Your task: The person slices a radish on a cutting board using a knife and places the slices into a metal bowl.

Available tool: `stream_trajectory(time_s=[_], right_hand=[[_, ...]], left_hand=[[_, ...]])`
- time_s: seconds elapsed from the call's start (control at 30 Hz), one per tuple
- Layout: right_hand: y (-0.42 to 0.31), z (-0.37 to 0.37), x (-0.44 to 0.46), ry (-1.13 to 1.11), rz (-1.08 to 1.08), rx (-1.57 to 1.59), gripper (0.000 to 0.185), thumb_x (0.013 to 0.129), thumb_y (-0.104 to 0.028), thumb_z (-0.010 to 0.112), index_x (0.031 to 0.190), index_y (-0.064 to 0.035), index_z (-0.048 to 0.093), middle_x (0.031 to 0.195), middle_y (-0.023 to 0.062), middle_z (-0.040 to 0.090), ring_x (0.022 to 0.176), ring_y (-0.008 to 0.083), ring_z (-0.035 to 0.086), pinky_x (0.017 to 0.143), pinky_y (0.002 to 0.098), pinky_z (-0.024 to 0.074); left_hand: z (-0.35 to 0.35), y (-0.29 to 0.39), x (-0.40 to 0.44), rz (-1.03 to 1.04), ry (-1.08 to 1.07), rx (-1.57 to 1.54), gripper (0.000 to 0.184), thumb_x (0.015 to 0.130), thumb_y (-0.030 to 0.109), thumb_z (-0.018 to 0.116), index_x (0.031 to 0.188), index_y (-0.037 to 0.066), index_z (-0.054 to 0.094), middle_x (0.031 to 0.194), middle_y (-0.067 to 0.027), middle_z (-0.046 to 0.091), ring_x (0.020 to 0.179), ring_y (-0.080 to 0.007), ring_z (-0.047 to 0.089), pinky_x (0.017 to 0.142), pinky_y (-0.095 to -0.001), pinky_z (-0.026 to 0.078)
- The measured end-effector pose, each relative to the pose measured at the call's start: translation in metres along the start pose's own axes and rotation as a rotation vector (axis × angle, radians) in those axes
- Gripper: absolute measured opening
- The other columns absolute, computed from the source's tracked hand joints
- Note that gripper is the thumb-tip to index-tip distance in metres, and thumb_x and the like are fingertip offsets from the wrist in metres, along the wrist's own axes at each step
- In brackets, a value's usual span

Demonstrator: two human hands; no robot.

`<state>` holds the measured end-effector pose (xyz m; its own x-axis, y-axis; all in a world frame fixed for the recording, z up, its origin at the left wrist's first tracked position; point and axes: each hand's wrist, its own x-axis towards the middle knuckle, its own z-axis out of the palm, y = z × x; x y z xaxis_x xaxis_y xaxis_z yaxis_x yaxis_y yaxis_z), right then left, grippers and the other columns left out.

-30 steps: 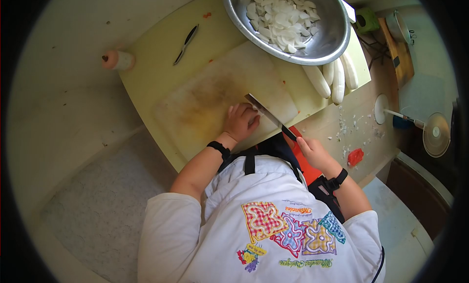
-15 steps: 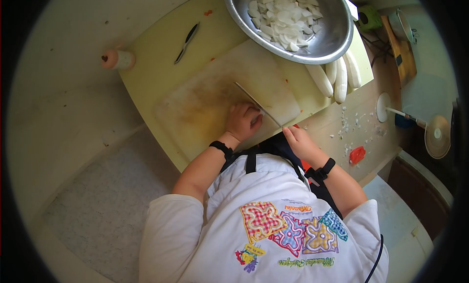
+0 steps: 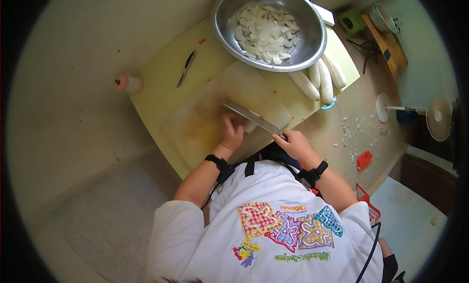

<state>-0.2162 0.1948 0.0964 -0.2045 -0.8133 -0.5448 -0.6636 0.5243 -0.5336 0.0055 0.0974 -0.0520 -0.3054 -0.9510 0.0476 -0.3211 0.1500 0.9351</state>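
My right hand (image 3: 295, 145) is closed round the handle of a kitchen knife (image 3: 259, 121). The blade slants up and left over the cutting board (image 3: 195, 104), its flat side showing. Beneath and beside the blade lies a short piece of white radish (image 3: 250, 127), partly covered by it. My left hand (image 3: 233, 133) is on the near side of the blade, its fingers curled at the radish piece; the fingertips are partly blurred. A metal bowl (image 3: 316, 43) at the table's far side holds many white radish slices (image 3: 268, 34).
Several whole peeled radishes (image 3: 326, 82) lie right of the bowl, near the table edge. A peeler (image 3: 186, 68) rests on the yellow table (image 3: 161, 73), left of the board. A pink-topped bottle (image 3: 129, 83) stands at the left edge. White scraps and a red item (image 3: 364, 160) lie on the floor.
The knife blade has turned from edge-on to showing its flat side. My left hand has shifted a little from the blade and its fingers have loosened. The whole view has swung slightly.
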Motion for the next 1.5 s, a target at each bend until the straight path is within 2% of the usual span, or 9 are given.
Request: stream_trajectory(time_s=[0.17,0.3,0.37,0.57,0.8,1.1,1.27,1.37,1.5], right_hand=[[0.021,-0.01,-0.021,0.138,-0.153,-0.112,0.045,0.081,-0.045,0.071,0.074,-0.0015,0.062,0.073,0.0197,0.066,0.07,0.0389,0.065,0.066,0.0478,0.0513],[0.037,-0.023,-0.035,0.253,-0.354,-0.285,0.035,0.072,-0.036,0.078,0.075,-0.0054,0.062,0.071,0.0139,0.066,0.069,0.0337,0.066,0.064,0.0444,0.0525],[0.047,-0.028,-0.039,0.288,-0.399,-0.313,0.034,0.068,-0.035,0.08,0.074,-0.0075,0.061,0.07,0.011,0.065,0.069,0.0314,0.066,0.063,0.0425,0.0526],[0.06,-0.049,-0.06,0.395,-0.569,-0.392,0.036,0.062,-0.035,0.083,0.073,-0.0097,0.059,0.068,0.0073,0.062,0.067,0.0282,0.063,0.063,0.0401,0.0503],[0.081,-0.077,-0.08,0.465,-0.619,-0.385,0.038,0.058,-0.033,0.085,0.074,-0.0109,0.058,0.068,0.0037,0.06,0.067,0.0244,0.062,0.062,0.0381,0.0479],[0.128,-0.103,-0.08,0.503,-0.66,-0.365,0.039,0.06,-0.035,0.084,0.073,-0.0107,0.057,0.068,0.0044,0.06,0.068,0.0251,0.062,0.062,0.039,0.0482],[0.145,-0.114,-0.079,0.521,-0.694,-0.351,0.039,0.06,-0.036,0.084,0.073,-0.0107,0.057,0.067,0.0053,0.059,0.066,0.026,0.062,0.06,0.0389,0.0479],[0.157,-0.114,-0.077,0.518,-0.675,-0.345,0.039,0.059,-0.036,0.084,0.07,-0.0109,0.056,0.066,0.006,0.059,0.064,0.027,0.061,0.058,0.0392,0.0477],[0.168,-0.111,-0.072,0.512,-0.631,-0.325,0.038,0.06,-0.035,0.084,0.067,-0.011,0.055,0.064,0.0073,0.06,0.063,0.028,0.061,0.058,0.0397,0.048]], left_hand=[[-0.059,0.028,0.017,-0.126,0.447,-0.11,0.024,0.096,0.008,0.051,0.119,0.003,0.045,0.108,-0.0087,0.047,0.095,-0.0187,0.047,0.087,-0.0341,0.043],[-0.094,0.084,0.04,-0.045,0.419,-0.038,0.022,0.095,0.01,0.055,0.115,0.003,0.051,0.106,-0.0096,0.051,0.097,-0.0207,0.05,0.09,-0.0345,0.043],[-0.095,0.129,0.056,0.133,0.013,0.322,0.029,0.091,0.017,0.065,0.115,0.002,0.059,0.108,-0.0124,0.061,0.101,-0.0246,0.058,0.09,-0.0358,0.046],[-0.035,0.181,0.084,-0.003,-0.844,0.415,0.052,0.083,0.031,0.075,0.123,-0.001,0.061,0.115,-0.0158,0.069,0.099,-0.0288,0.066,0.085,-0.0382,0.052],[0.022,0.198,0.1,-0.112,-1.211,0.421,0.041,0.087,0.028,0.075,0.117,0.001,0.067,0.106,-0.0134,0.071,0.095,-0.0224,0.066,0.084,-0.0335,0.052],[0.07,0.194,0.111,-0.207,-1.041,0.222,0.027,0.093,0.022,0.07,0.111,0.001,0.069,0.095,-0.0053,0.071,0.084,-0.0119,0.064,0.077,-0.0269,0.051],[0.078,0.211,0.162,-0.404,-0.361,-0.622,0.04,0.101,0.022,0.058,0.136,0.003,0.053,0.104,-0.0047,0.068,0.082,-0.0085,0.063,0.072,-0.0232,0.05],[0.068,0.177,0.179,-0.312,-0.057,-0.262,0.043,0.1,0.022,0.058,0.138,0.002,0.051,0.103,-0.0044,0.067,0.081,-0.0074,0.062,0.071,-0.0233,0.049],[0.046,0.133,0.135,-0.104,-0.105,-0.069,0.037,0.098,0.021,0.06,0.129,0.0,0.056,0.097,-0.0055,0.068,0.074,-0.0095,0.058,0.067,-0.0269,0.049]])
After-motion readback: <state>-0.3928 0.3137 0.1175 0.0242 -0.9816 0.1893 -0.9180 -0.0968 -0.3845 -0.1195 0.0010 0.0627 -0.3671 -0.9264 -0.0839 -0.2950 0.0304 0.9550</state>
